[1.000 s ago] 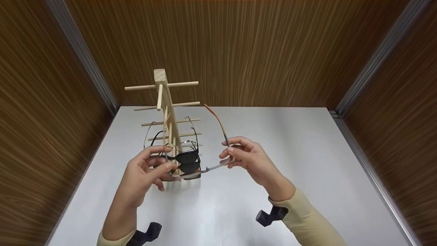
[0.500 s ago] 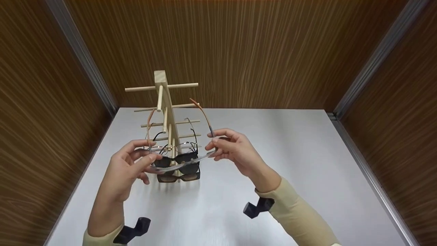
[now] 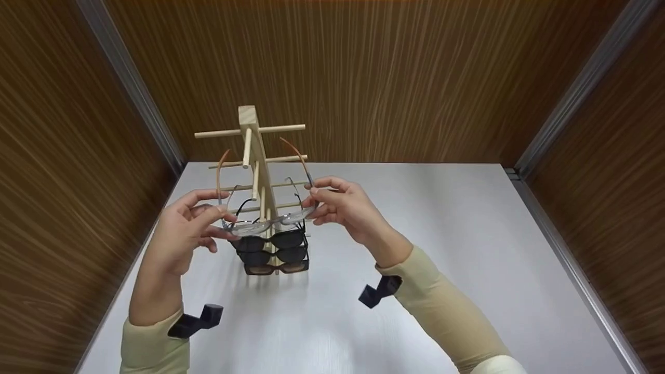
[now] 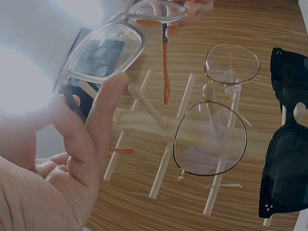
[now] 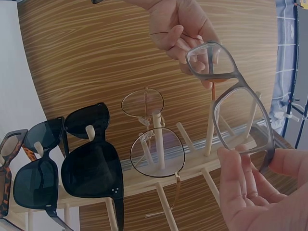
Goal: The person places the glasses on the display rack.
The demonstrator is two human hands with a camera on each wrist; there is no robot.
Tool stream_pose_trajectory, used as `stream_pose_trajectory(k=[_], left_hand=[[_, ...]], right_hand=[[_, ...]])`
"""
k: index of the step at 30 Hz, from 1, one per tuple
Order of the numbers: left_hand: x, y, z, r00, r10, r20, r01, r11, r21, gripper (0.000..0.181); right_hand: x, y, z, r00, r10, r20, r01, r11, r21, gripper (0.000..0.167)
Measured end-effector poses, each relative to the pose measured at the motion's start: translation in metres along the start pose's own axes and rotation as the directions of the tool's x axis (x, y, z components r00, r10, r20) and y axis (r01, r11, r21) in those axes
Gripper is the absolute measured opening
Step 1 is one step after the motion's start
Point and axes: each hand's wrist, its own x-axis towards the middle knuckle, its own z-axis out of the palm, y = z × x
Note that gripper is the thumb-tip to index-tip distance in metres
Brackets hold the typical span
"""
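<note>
Both hands hold a pair of eyeglasses (image 3: pixel 249 229) with a clear greyish frame and orange-tipped temples. My left hand (image 3: pixel 179 226) pinches the left temple close to its hinge, and my right hand (image 3: pixel 350 210) pinches the right one. The temples are unfolded and point away toward a wooden display stand (image 3: pixel 248 115). In the head view the lenses overlap the stand's middle pegs; the right wrist view shows them apart from the stand. Thin gold-rimmed round eyeglasses (image 5: pixel 158 152) hang on the stand, mostly hidden behind the held pair in the head view.
Below them hang black sunglasses (image 3: pixel 290 239), a second dark pair (image 3: pixel 291 254) and tortoiseshell sunglasses (image 3: pixel 294 266). Bare pegs (image 3: pixel 283 128) stick out near the stand's top. A white tabletop (image 3: pixel 415 208) lies underneath, with wood-grain panels (image 3: pixel 374 78) around it.
Both hands have carried the eyeglasses left and farther away, up along the stand in the head view. The tilted frame has become more level. The hung glasses stay in place.
</note>
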Motion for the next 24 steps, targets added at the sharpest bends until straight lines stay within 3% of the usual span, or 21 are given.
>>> stream_pose_trajectory(k=[7, 13, 19, 24], left_hand=[[0.015, 0.004, -0.013, 1.000, -0.007, 0.019, 0.008, 1.000, -0.022, 0.027], [0.026, 0.005, -0.020, 0.998, -0.056, 0.042, 0.058, 0.997, -0.047, 0.022], [0.034, 0.006, -0.029, 0.995, -0.083, 0.050, 0.088, 0.990, -0.107, 0.019], [0.034, 0.009, -0.033, 0.994, -0.096, 0.053, 0.102, 0.985, -0.136, 0.019]], right_hand=[[0.018, -0.005, 0.005, 0.999, 0.030, -0.015, -0.030, 0.999, 0.017, 0.027], [0.028, -0.005, 0.007, 0.998, 0.044, -0.040, -0.044, 0.999, -0.004, 0.026], [0.033, -0.007, 0.013, 0.998, 0.052, -0.039, -0.051, 0.999, 0.019, 0.028], [0.029, -0.011, 0.020, 0.997, 0.048, -0.052, -0.047, 0.999, 0.019, 0.019]])
